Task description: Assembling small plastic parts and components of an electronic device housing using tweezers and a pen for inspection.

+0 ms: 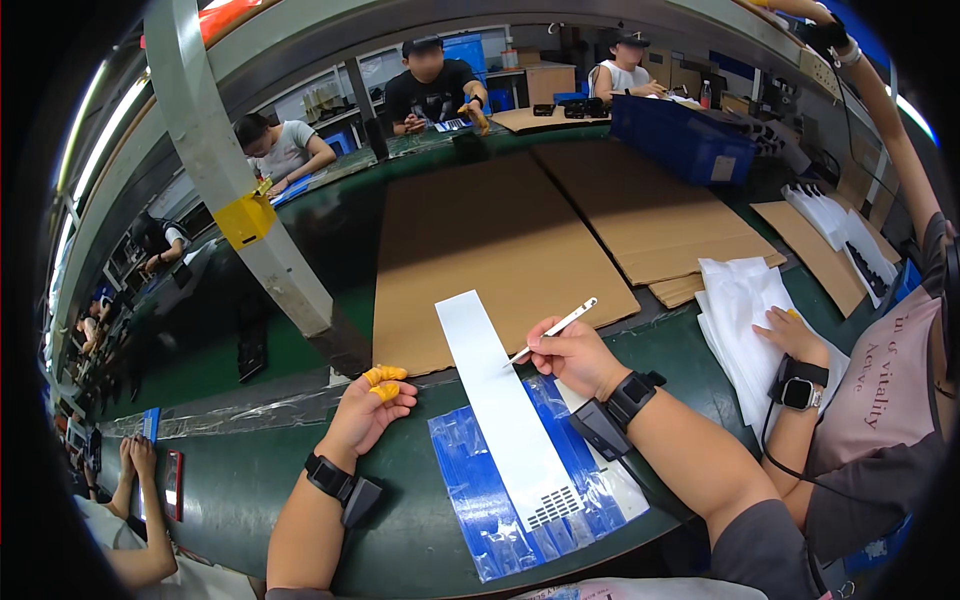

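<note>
The right hand (570,352) is gripping a slim white pen-shaped tool (552,331) between thumb and fingers, its tip touching the right edge of the long white strip (500,400). That strip is lying across a blue plastic sheet (480,490) near the front edge of the green table (240,480). The left hand (368,408) is resting loosely curled and holding nothing, just left of the strip, with 2 yellow finger cots (384,383) showing, while a neighbour's hand (792,335) is pressing on a stack of white bags (745,300) toward the table's right edge.

A long white flat panel (500,400) lies on a blue plastic sleeve (480,490), between the left hand (368,408) and right hand (570,352), with a brown cardboard sheet (480,250) beyond both.
</note>
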A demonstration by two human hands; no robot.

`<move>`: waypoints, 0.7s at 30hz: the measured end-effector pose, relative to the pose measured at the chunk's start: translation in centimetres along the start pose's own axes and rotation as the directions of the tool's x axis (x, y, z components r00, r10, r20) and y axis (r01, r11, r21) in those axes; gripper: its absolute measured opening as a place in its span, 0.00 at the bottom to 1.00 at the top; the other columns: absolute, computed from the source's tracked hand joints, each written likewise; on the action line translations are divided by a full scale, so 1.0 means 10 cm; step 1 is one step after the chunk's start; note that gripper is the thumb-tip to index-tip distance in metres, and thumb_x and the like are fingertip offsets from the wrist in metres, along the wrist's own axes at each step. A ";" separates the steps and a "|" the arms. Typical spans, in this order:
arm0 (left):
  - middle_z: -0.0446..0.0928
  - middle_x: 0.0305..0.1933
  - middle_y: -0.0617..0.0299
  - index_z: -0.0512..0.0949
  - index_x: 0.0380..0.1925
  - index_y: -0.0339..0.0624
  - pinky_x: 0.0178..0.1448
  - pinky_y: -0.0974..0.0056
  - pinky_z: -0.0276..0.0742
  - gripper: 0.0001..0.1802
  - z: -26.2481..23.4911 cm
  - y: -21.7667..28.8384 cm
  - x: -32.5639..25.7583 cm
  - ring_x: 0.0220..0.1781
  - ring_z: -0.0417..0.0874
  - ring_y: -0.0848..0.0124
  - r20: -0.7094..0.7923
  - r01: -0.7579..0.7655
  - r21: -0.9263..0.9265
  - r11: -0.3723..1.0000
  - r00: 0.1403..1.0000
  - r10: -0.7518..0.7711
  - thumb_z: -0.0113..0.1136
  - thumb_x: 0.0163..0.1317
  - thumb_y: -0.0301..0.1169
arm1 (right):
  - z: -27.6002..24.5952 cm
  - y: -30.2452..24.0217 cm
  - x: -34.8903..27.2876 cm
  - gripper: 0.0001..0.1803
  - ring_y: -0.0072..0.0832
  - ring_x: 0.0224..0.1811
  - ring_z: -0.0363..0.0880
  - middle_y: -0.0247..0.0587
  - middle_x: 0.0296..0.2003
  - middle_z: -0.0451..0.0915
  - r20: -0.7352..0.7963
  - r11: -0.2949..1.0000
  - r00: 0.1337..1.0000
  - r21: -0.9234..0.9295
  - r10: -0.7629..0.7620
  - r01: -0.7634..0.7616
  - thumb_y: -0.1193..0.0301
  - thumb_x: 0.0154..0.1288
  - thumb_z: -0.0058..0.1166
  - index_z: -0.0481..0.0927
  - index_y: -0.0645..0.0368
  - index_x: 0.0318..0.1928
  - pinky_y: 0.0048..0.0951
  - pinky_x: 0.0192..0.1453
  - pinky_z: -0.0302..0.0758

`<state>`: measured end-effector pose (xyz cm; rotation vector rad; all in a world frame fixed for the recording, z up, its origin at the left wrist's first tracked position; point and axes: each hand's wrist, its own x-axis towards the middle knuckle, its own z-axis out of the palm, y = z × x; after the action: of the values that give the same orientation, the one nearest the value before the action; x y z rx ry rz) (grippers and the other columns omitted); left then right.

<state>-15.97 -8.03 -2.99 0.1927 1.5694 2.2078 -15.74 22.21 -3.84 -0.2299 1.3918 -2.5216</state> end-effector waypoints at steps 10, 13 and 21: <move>0.74 0.36 0.53 0.65 0.41 0.34 0.39 0.70 0.73 0.12 0.30 0.04 -0.04 0.35 0.76 0.70 -0.099 0.011 0.285 0.958 0.995 0.018 0.45 0.56 0.23 | 0.19 -0.02 -0.09 0.05 0.15 0.21 0.68 0.42 0.26 0.75 -0.043 0.940 0.994 -0.333 -0.097 0.077 0.78 0.53 0.50 0.69 0.63 0.32 0.13 0.23 0.65; 0.74 0.39 0.53 0.64 0.43 0.32 0.40 0.70 0.70 0.17 0.59 0.05 -0.04 0.38 0.75 0.70 -0.058 -0.019 0.668 0.744 0.995 0.077 0.50 0.52 0.23 | 0.31 -0.03 -0.11 0.06 0.14 0.21 0.67 0.39 0.26 0.75 -0.023 0.931 0.994 -0.354 -0.103 0.088 0.77 0.53 0.50 0.69 0.63 0.32 0.13 0.23 0.65; 0.74 0.33 0.54 0.56 0.47 0.27 0.35 0.74 0.71 0.28 0.82 -0.26 0.30 0.32 0.76 0.73 -0.139 -0.167 0.490 0.855 0.954 0.266 0.55 0.46 0.19 | 0.44 0.10 -0.18 0.06 0.13 0.21 0.67 0.32 0.23 0.73 0.028 0.882 0.998 -0.468 -0.051 0.058 0.75 0.53 0.52 0.71 0.61 0.31 0.12 0.23 0.64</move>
<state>-15.16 1.03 -2.92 0.3102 2.2958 2.0062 -12.76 18.71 -2.39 -0.3786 1.9990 -2.1731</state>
